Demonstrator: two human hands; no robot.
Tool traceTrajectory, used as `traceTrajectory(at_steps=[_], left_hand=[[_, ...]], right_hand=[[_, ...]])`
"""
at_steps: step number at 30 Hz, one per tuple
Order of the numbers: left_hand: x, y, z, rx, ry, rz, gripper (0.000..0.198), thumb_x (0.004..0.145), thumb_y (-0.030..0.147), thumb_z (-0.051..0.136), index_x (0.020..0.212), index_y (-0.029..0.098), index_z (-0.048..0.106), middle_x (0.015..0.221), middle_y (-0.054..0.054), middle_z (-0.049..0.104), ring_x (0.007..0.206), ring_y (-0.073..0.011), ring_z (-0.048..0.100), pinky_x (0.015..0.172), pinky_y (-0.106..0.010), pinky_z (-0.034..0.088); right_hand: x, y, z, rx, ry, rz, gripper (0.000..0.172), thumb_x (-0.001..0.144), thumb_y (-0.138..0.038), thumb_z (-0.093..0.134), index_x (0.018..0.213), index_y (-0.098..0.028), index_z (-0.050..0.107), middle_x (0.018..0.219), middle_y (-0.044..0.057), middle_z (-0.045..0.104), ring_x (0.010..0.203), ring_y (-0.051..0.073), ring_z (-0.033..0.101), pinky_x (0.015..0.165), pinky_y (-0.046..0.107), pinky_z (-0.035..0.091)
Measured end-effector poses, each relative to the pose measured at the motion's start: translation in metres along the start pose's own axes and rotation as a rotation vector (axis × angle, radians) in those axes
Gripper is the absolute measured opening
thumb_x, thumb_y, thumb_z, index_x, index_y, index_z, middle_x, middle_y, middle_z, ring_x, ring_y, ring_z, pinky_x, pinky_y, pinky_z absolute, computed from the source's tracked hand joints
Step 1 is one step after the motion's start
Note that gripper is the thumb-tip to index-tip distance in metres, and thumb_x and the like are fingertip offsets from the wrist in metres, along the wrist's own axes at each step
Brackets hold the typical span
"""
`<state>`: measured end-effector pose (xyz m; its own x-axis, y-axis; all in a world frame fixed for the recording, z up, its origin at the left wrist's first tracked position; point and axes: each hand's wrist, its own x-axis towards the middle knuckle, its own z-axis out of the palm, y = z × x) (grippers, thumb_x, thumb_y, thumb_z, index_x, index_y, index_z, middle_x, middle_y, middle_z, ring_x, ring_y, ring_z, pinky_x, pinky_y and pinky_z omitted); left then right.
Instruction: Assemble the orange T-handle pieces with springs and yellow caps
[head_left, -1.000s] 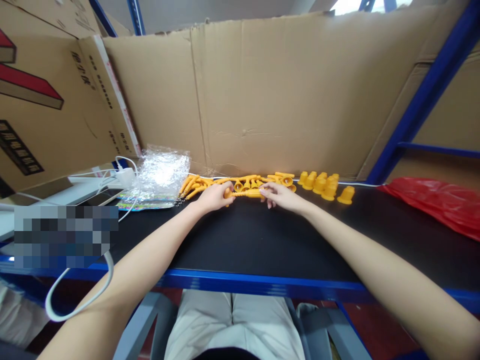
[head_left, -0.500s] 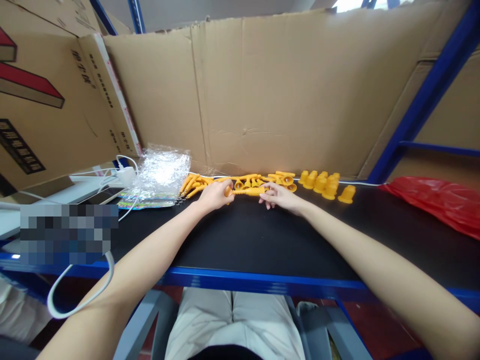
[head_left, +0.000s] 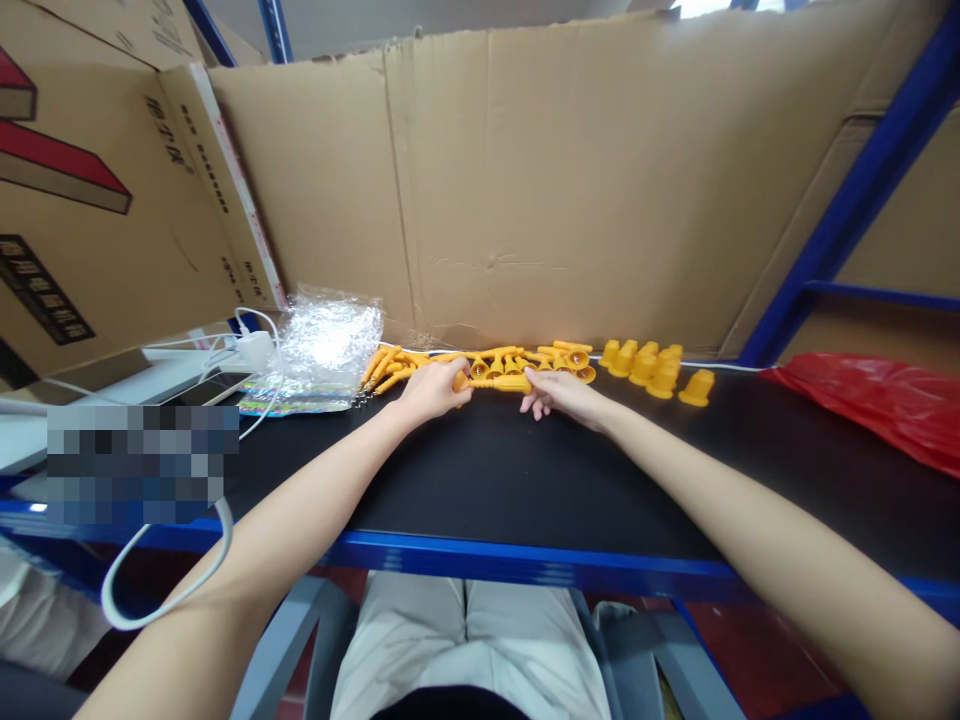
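Observation:
Low over the black tabletop, both hands hold a yellow plastic rod (head_left: 510,383), thin on the left and thicker on the right. My left hand (head_left: 433,390) is closed round its thin end. At the thick end, the thumb and fingers of my right hand (head_left: 562,395) pinch the rod, with the other fingers curled below. Just behind the hands lies a pile of yellow plastic sticks (head_left: 386,368), partly hidden by my left hand. Several yellow bell-shaped cups (head_left: 574,359) lie among them, their round mouths facing me.
Right of the pile, several yellow flared pieces (head_left: 662,378) stand upright. A red plastic bag (head_left: 877,400) lies far right. Clear plastic wrap (head_left: 330,330), a white charger (head_left: 255,348) and cables are on the left. Cardboard (head_left: 562,200) walls the back; a blue rail (head_left: 525,560) edges the table.
My hands keep hold of the yellow rod in nearly the same place. My right fingers have shifted slightly at its thick end. The view has moved a little.

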<state>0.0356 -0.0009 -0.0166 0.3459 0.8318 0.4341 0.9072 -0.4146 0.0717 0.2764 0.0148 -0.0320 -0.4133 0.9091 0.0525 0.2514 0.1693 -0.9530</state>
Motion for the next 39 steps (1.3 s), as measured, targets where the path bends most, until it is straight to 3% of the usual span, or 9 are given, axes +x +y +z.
traceTrajectory(at_steps=[3,5,9,13,22,28,31,35,39], left_hand=[[0.0007,-0.0018,0.0014,-0.002,0.001,-0.017,0.026,0.077,0.035,0.055,0.1,0.023,0.057,0.084,-0.002,0.066,0.079,-0.0205,0.062,0.065,-0.026,0.042],[0.0007,-0.0032,0.0023,-0.004,0.01,-0.018,0.026,0.077,0.035,0.055,0.1,0.023,0.056,0.082,-0.002,0.066,0.078,-0.0206,0.062,0.064,-0.026,0.042],[0.0002,-0.004,0.003,-0.005,0.023,0.001,0.026,0.077,0.036,0.056,0.1,0.023,0.056,0.081,-0.002,0.065,0.078,-0.0203,0.062,0.064,-0.026,0.041],[0.0001,-0.003,0.0025,-0.012,0.028,0.012,0.028,0.078,0.04,0.056,0.1,0.023,0.055,0.079,-0.001,0.065,0.076,-0.0202,0.062,0.063,-0.026,0.041],[-0.0004,0.0002,0.0014,-0.009,0.019,0.034,0.03,0.079,0.042,0.056,0.101,0.022,0.055,0.083,-0.003,0.066,0.079,-0.0216,0.062,0.065,-0.027,0.042],[0.0001,0.001,0.0007,0.015,-0.007,0.001,0.031,0.08,0.043,0.056,0.102,0.022,0.055,0.085,-0.003,0.066,0.08,-0.021,0.062,0.066,-0.026,0.042],[0.0,0.0007,0.0004,0.021,-0.01,0.003,0.031,0.079,0.044,0.056,0.102,0.022,0.055,0.085,-0.003,0.066,0.081,-0.0217,0.062,0.065,-0.027,0.042],[-0.0002,0.0004,0.0004,0.019,-0.013,0.002,0.031,0.079,0.044,0.056,0.102,0.022,0.055,0.085,-0.003,0.066,0.082,-0.0218,0.062,0.066,-0.027,0.042],[0.0001,0.0001,0.0006,0.009,-0.006,0.009,0.03,0.079,0.043,0.057,0.101,0.022,0.055,0.086,-0.003,0.066,0.082,-0.0217,0.062,0.066,-0.027,0.042]], right_hand=[[-0.0022,0.0001,-0.0015,0.019,-0.042,-0.029,0.041,0.086,-0.039,0.057,0.116,-0.014,0.045,0.079,0.006,0.07,0.054,0.01,0.06,0.051,0.023,0.043],[-0.0035,0.0,-0.0023,0.019,-0.058,-0.059,0.048,0.083,-0.035,0.061,0.12,-0.016,0.038,0.079,0.004,0.07,0.055,0.01,0.06,0.053,0.023,0.044],[-0.0026,0.0001,-0.0028,0.016,-0.062,-0.069,0.034,0.082,-0.042,0.059,0.1,-0.016,0.045,0.071,0.004,0.069,0.052,0.01,0.059,0.051,0.023,0.042],[0.0004,0.0009,-0.0023,0.022,-0.027,-0.04,0.035,0.083,-0.051,0.055,0.079,-0.017,0.046,0.065,0.004,0.067,0.047,0.009,0.058,0.046,0.021,0.038],[0.0008,-0.0009,0.0015,0.046,0.028,0.014,0.034,0.089,-0.046,0.048,0.074,-0.015,0.05,0.065,0.007,0.068,0.046,0.008,0.057,0.043,0.019,0.039],[0.0021,0.0007,0.0001,0.036,0.013,0.023,0.032,0.091,-0.042,0.046,0.091,-0.012,0.057,0.094,0.014,0.07,0.053,0.01,0.063,0.044,0.02,0.043],[0.0004,-0.0009,-0.0003,0.046,-0.011,0.02,0.032,0.091,-0.04,0.047,0.103,-0.012,0.056,0.097,0.014,0.07,0.057,0.011,0.065,0.046,0.02,0.044],[-0.0034,-0.0052,0.0004,0.042,-0.005,0.034,0.048,0.089,-0.033,0.053,0.131,-0.013,0.04,0.097,0.013,0.07,0.059,0.013,0.066,0.049,0.022,0.046],[-0.0058,-0.0066,-0.0001,-0.005,-0.026,0.011,0.06,0.087,-0.028,0.056,0.141,-0.016,0.031,0.101,0.013,0.069,0.063,0.014,0.067,0.054,0.023,0.048]])
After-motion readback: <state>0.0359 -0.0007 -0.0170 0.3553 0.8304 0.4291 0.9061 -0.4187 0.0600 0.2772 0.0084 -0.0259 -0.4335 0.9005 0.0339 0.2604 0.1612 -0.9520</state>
